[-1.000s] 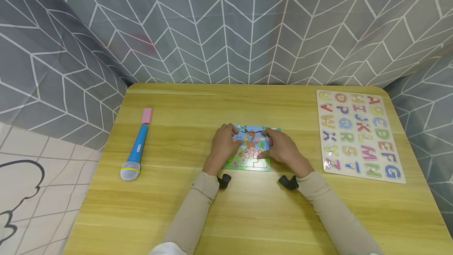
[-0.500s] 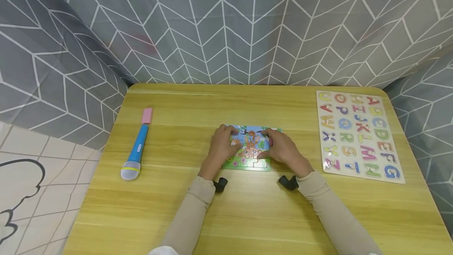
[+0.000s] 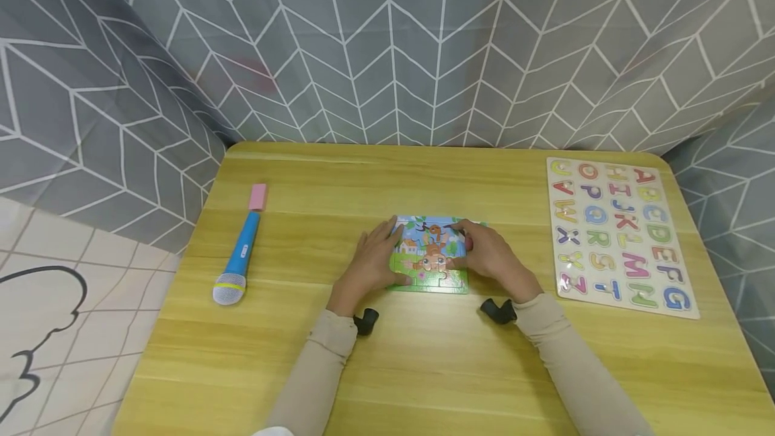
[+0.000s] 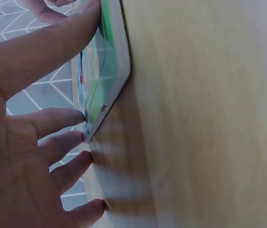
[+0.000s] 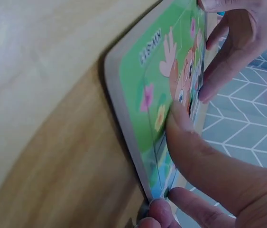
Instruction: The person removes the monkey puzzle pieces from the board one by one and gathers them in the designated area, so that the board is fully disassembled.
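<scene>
A small jigsaw puzzle [image 3: 426, 247] with a cartoon animal on a green and blue picture lies flat on the table between both hands. My left hand [image 3: 371, 262] is spread at its left side; in the left wrist view the thumb [image 4: 62, 40] reaches over the board's corner and the fingertips [image 4: 78, 164] stand along its edge. At the opposite side my right hand [image 3: 495, 256] holds the board. The right wrist view has that thumb [image 5: 183, 121] pressed on the picture while the other fingertips [image 5: 161, 211] curl at the board's edge.
An alphabet board [image 3: 623, 234] lies at the table's right. Toward the left are a blue toy microphone [image 3: 241, 254] and a pink block [image 3: 257, 196] touching or close to its end. A black curved piece sits at each wrist. Patterned grey curtain [image 3: 412, 52] hangs behind the table [image 3: 424, 369].
My left hand has drawn back leftward off the picture, its fingers straighter, so more of the puzzle's left part shows. The right hand stays in place; the head view has shifted slightly.
</scene>
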Motion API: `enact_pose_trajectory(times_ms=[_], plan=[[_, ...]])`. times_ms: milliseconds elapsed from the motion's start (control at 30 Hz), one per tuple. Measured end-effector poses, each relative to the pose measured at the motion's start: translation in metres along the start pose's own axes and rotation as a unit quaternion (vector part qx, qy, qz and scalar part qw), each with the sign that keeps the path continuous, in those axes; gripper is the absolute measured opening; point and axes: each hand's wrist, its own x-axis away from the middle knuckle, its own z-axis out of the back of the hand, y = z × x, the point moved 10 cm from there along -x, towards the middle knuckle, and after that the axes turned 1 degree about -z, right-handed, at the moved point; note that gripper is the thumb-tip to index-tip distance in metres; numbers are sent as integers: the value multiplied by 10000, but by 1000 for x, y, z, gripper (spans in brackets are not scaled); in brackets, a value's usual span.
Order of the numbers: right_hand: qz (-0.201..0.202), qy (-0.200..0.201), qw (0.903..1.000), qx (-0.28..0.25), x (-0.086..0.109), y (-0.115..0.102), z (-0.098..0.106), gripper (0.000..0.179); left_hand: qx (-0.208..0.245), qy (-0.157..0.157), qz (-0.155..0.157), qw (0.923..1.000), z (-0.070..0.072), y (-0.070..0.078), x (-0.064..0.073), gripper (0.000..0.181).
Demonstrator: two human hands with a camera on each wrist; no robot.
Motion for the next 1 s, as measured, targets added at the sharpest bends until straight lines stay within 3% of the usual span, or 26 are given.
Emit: enact_pose_trajectory(times_ms=[200, 467, 767, 1000], plan=[[106, 335, 9994, 35, -3, -5, 7, 80, 40, -30, 7, 10000, -1, -1, 0, 110], [748, 887, 9932, -135, -5, -28, 15, 63, 53, -45, -2, 10000, -1, -2, -1, 110], [607, 362, 9974, -108, -14, -31, -1, 63, 62, -94, 13, 9999, 0, 0, 0, 110], [710, 410, 9966, -108, -19, -34, -3, 46, 114, -87, 32, 9999, 1, 0, 0, 110]])
